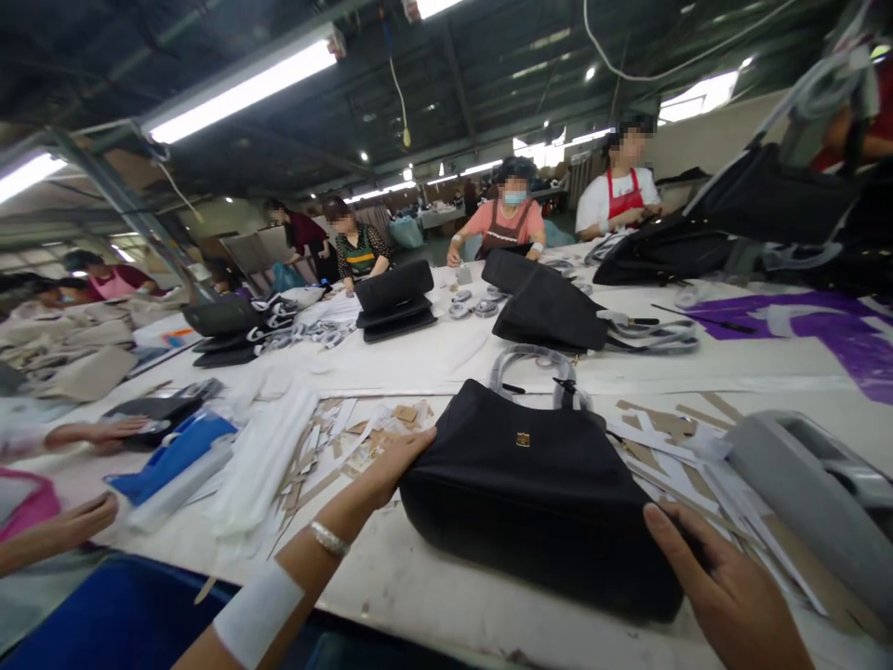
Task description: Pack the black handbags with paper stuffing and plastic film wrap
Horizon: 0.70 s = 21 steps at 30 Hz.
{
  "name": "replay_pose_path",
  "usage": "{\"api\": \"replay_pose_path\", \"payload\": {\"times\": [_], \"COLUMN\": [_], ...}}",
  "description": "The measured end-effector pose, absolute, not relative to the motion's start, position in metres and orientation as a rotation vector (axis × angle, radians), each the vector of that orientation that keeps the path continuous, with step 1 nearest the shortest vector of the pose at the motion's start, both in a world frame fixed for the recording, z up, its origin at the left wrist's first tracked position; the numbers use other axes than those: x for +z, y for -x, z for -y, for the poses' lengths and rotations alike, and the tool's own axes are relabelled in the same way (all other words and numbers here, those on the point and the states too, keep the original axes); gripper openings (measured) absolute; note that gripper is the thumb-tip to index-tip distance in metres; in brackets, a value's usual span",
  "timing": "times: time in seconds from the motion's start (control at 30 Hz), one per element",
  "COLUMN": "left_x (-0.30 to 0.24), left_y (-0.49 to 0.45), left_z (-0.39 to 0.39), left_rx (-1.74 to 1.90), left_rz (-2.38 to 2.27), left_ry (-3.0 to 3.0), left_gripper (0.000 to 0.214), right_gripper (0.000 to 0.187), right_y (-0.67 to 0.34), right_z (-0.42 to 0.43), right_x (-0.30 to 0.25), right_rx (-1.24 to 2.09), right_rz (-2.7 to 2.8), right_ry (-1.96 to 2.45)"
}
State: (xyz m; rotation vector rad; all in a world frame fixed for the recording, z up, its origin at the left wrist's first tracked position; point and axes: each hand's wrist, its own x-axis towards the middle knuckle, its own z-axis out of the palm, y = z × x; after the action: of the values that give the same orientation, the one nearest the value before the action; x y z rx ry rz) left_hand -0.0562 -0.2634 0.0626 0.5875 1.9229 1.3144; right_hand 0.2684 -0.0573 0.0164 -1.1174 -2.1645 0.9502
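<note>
A black handbag (pixel 530 521) tilts toward me above the white worktable, its base facing me and a small gold clasp (pixel 523 439) on its upper panel. My left hand (pixel 399 462) grips its left side, the fingers partly hidden behind it. At the lower right corner, my right hand (pixel 726 582) holds the bag with the thumb on the near face; its other fingers go out of sight behind. The bag's handle (pixel 534 358), wrapped in clear plastic, lies beyond it on the table.
Paper and cardboard scraps (pixel 363 437) lie left of the bag, beside white wrapping sheets (pixel 265 456). A grey tape dispenser (pixel 802 493) stands at right. More black bags (pixel 551 307) lie across the table. A co-worker's hands (pixel 84 521) are at far left; other people work behind.
</note>
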Motion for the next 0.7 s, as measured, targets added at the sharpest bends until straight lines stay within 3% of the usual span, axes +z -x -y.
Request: {"api": "replay_pose_path", "payload": {"times": [0.2,0.37,0.53,0.7], "left_x": [0.075,0.079,0.077,0.073], "left_y": [0.027,0.025,0.028,0.036], "left_z": [0.263,0.271,0.272,0.276], "left_rx": [1.295,1.245,1.184,1.074], "left_rz": [-1.544,-1.663,-1.761,-2.092], "left_ry": [-0.496,-0.504,-0.514,-0.531], "left_gripper": [0.048,0.043,0.042,0.057], "right_gripper": [0.05,0.04,0.038,0.042], "right_y": [-0.29,-0.287,-0.27,-0.262], "right_z": [0.06,0.05,0.026,0.009], "right_x": [0.013,0.068,0.118,0.116], "right_rx": [0.883,1.002,1.624,2.162], "right_rz": [2.194,2.508,2.727,2.465], "right_ry": [1.112,0.898,0.739,0.826]}}
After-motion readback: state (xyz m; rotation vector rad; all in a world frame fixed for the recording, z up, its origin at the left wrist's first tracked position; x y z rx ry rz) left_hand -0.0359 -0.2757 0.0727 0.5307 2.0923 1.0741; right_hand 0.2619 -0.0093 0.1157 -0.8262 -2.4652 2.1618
